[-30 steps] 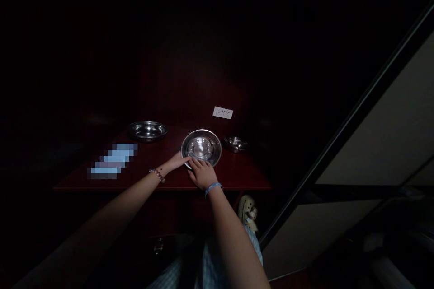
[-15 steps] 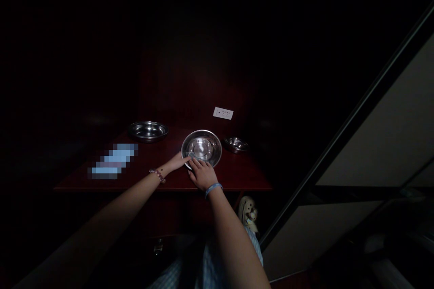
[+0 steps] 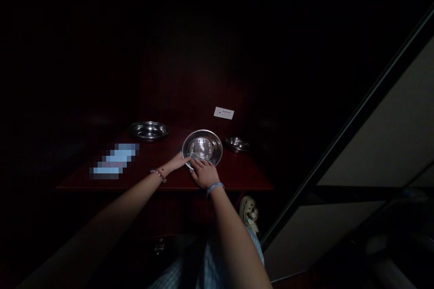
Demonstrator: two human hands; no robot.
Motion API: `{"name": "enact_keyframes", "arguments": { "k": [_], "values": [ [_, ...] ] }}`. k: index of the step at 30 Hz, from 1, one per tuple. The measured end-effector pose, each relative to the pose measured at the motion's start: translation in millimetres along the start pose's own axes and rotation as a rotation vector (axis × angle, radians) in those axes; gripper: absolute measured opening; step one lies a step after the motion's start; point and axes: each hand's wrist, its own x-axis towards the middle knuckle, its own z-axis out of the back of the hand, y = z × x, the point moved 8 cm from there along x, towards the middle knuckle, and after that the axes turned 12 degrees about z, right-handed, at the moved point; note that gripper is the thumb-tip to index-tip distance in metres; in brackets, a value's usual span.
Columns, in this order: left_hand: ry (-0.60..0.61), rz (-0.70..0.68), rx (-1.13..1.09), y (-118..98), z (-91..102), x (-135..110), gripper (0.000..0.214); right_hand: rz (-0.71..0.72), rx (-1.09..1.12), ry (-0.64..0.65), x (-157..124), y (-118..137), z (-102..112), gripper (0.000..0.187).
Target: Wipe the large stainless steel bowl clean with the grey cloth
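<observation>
A shiny steel bowl (image 3: 203, 146) is tilted toward me on the dark red table (image 3: 142, 176). My left hand (image 3: 178, 161) grips its near left rim. My right hand (image 3: 204, 173) lies on the near rim with fingers curled over the edge, and something pale and small shows under the fingertips; I cannot make out what it is. A bead bracelet is on my left wrist, a blue band on my right.
A second steel bowl (image 3: 149, 130) sits at the back left, a smaller one (image 3: 236, 144) at the right. A white socket plate (image 3: 224, 113) is on the back panel. A blurred pale patch (image 3: 115, 160) lies at left. A light shoe (image 3: 249, 211) is below the table edge.
Nothing has visibly changed apart from a slight shift of the view; both hands stay on the bowl's near rim.
</observation>
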Motion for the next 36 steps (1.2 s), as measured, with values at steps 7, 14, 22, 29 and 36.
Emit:
{"name": "enact_keyframes", "arguments": {
  "k": [7,14,22,29,36],
  "values": [
    [-0.059,0.084,0.005,5.4,2.7,0.2,0.043,-0.168,-0.071,-0.026,-5.0,-25.7,7.1,0.048],
    [-0.042,0.057,-0.029,0.2,-1.2,-0.5,0.048,-0.240,-0.098,-0.056,-7.4,-33.8,4.6,0.046],
    [-0.074,0.061,-0.014,5.6,-0.7,-0.9,0.057,-0.197,-0.034,-0.017,-3.5,-24.5,-5.4,0.044],
    [-0.096,0.076,-0.039,-2.2,0.9,-8.4,0.070,-0.234,-0.002,-0.019,-2.2,-16.8,-10.8,0.053],
    [-0.031,0.110,0.003,1.8,-3.2,-7.4,0.079,-0.232,0.010,-0.011,-2.1,-12.0,-8.7,0.050]
  ]
}}
